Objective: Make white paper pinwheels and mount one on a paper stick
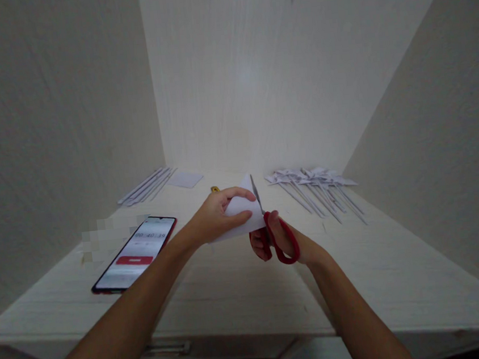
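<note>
My left hand [215, 216] pinches a folded white sheet of paper [243, 216], held just above the pale desk [217, 296]. My right hand [283, 243] has its fingers through the red handles of a pair of scissors [273, 238]. The blades point upward and away from me, and they run along the right edge of the paper. Both hands meet near the desk's middle.
A phone [138, 252] with a lit timer screen lies at the left. Rolled white paper sticks [146, 185] and a flat paper square [185, 178] lie at the back left. Several finished paper pinwheels [315, 186] are heaped at the back right. Walls enclose the desk on three sides.
</note>
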`<act>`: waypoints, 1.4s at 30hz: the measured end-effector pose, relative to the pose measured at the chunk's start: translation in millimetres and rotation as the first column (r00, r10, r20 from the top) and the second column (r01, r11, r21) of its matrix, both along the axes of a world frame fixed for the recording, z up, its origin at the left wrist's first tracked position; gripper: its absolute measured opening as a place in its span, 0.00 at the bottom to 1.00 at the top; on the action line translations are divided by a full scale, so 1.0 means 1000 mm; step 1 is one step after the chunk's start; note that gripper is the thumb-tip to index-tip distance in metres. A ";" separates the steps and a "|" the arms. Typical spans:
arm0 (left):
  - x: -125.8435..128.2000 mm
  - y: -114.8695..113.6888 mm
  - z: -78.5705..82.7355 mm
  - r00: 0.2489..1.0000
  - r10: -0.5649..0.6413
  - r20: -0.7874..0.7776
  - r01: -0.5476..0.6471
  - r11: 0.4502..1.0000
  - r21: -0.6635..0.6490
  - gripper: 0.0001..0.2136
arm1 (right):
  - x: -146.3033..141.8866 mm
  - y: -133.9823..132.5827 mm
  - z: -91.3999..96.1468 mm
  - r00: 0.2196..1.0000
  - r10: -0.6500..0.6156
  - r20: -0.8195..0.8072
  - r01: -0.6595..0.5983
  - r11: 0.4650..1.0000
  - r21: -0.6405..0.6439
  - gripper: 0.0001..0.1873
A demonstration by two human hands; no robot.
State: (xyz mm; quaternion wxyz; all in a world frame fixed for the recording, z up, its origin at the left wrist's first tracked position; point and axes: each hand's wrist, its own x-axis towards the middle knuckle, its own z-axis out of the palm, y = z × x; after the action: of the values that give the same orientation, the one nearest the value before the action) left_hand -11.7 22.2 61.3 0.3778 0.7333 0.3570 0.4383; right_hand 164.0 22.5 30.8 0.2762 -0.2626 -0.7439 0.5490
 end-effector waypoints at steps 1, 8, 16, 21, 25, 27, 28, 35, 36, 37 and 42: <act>0.000 0.000 0.000 1.000 0.002 -0.003 -0.002 1.000 0.003 0.14 | 0.000 0.000 0.000 1.000 -0.001 0.002 0.001 1.000 0.003 0.32; 0.000 0.001 0.000 1.000 0.016 -0.026 -0.016 1.000 0.009 0.14 | -0.001 -0.001 0.000 0.999 -0.041 0.007 0.041 0.999 0.002 0.32; 0.000 0.000 0.000 1.000 0.000 0.004 0.000 1.000 -0.013 0.14 | -0.005 -0.004 0.001 0.999 -0.044 -0.019 0.043 0.998 -0.048 0.33; 0.000 -0.001 0.000 1.000 0.004 0.005 -0.004 1.000 -0.024 0.14 | -0.006 -0.002 -0.002 0.998 -0.036 -0.042 0.034 0.998 -0.051 0.33; -0.001 0.000 -0.001 1.000 0.005 -0.001 -0.005 1.000 -0.010 0.14 | -0.006 -0.002 -0.002 0.997 -0.064 -0.048 0.062 0.997 -0.049 0.32; -0.001 0.001 -0.001 1.000 -0.002 0.002 0.002 1.000 -0.004 0.14 | -0.006 -0.003 -0.001 0.996 -0.074 -0.041 0.072 0.996 -0.045 0.32; 0.000 0.001 -0.001 1.000 -0.003 0.003 0.003 1.000 -0.002 0.14 | -0.007 -0.004 0.000 0.996 -0.077 -0.035 0.076 0.996 -0.047 0.32; 0.000 -0.001 -0.001 1.000 -0.008 0.017 0.008 1.000 -0.022 0.14 | -0.007 -0.001 -0.005 0.996 -0.062 -0.061 0.059 0.997 -0.049 0.31; 0.000 -0.001 -0.001 1.000 -0.008 0.016 0.008 1.000 -0.020 0.14 | -0.007 0.000 -0.007 0.996 -0.062 -0.063 0.059 0.997 -0.053 0.31; 0.000 -0.001 -0.001 1.000 -0.005 0.014 0.006 1.000 -0.016 0.14 | -0.007 0.001 -0.008 0.996 -0.064 -0.062 0.061 0.996 -0.058 0.31; 0.000 -0.001 -0.001 1.000 0.018 -0.010 -0.018 1.000 -0.009 0.14 | -0.008 0.000 -0.010 0.993 -0.098 -0.062 0.093 0.992 -0.082 0.30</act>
State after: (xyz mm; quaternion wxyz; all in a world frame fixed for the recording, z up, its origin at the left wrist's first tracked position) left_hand -11.7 21.5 60.8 0.3755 0.7305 0.3673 0.4364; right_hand 156.1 22.8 21.2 0.3158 -0.2903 -0.6987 0.5726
